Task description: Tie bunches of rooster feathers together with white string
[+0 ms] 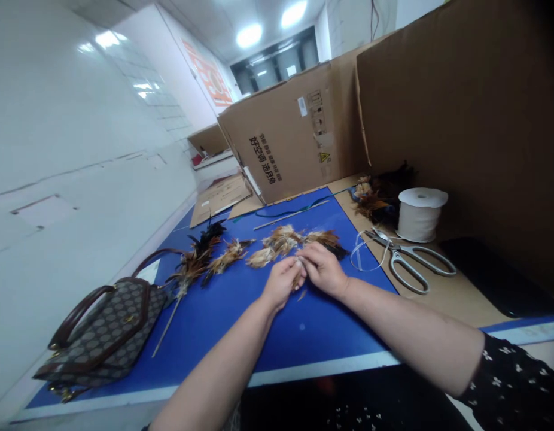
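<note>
Over the blue table (pixel 344 335), my left hand (pixel 280 280) and my right hand (pixel 322 268) meet with their fingertips pinched together. A small brown feather (pixel 297 282) shows between the left fingers, and its pale end runs up to the right fingertips. My fingers hide most of it. Just beyond my hands lies a loose pile of tan and brown feathers (pixel 283 237), with darker feathers (pixel 327 239) behind my right hand. One tiny loose feather (pixel 302 294) rests on the blue surface below my fingers.
Left lie a feathered stick (pixel 168 323) and a patterned handbag (pixel 110 329). Right are scissors (pixel 416 260), a ribbon spool (pixel 420 215), a black phone-like slab (pixel 496 275) and more feathers (pixel 376 197). A thin stick (pixel 290 215) lies behind; cardboard (pixel 295 131) walls the back.
</note>
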Demonstrator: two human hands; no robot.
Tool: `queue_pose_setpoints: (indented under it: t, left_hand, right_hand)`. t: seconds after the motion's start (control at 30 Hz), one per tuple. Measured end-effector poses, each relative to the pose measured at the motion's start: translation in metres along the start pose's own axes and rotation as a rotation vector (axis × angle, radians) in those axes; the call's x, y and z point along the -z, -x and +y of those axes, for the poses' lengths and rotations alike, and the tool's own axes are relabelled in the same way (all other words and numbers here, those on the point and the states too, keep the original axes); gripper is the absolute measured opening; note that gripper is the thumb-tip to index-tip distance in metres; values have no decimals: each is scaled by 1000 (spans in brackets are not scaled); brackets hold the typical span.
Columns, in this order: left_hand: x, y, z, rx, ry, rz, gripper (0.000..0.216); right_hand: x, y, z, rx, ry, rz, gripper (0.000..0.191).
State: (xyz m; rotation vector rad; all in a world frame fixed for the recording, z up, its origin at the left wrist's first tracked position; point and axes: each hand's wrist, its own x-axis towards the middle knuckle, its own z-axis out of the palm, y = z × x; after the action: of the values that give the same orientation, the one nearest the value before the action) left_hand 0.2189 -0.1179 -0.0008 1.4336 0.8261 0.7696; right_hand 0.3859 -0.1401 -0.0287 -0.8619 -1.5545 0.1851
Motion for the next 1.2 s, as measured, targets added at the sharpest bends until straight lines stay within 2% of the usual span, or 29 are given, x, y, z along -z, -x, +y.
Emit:
queue_pose_setpoints:
  t: [0.2,0.33,0.5,0.77,1.0,1.2]
  left_hand:
    - [-12,-24,-2,-128,-116,43,50]
    - [-12,-26,-16,-114,-11,141,50]
    - [0,-22,-27,-86,36,134,48]
    - [5,-20,-18,-23,355,-51,39]
    - [14,-12,-3,92,437,-266,39]
    - [17,-10,1,153,451,-320,42]
  right_hand:
    - [7,-6,11,27,43,46,28]
    - [2,-3,16,45,60,-17,37]
    - [-6,0,18,56,33,-98,40]
    - [2,-4,10,44,-9,-145,42]
    - [14,-16,2,-1,-73,-224,24]
    - [23,-23,0,-27,-143,-287,14]
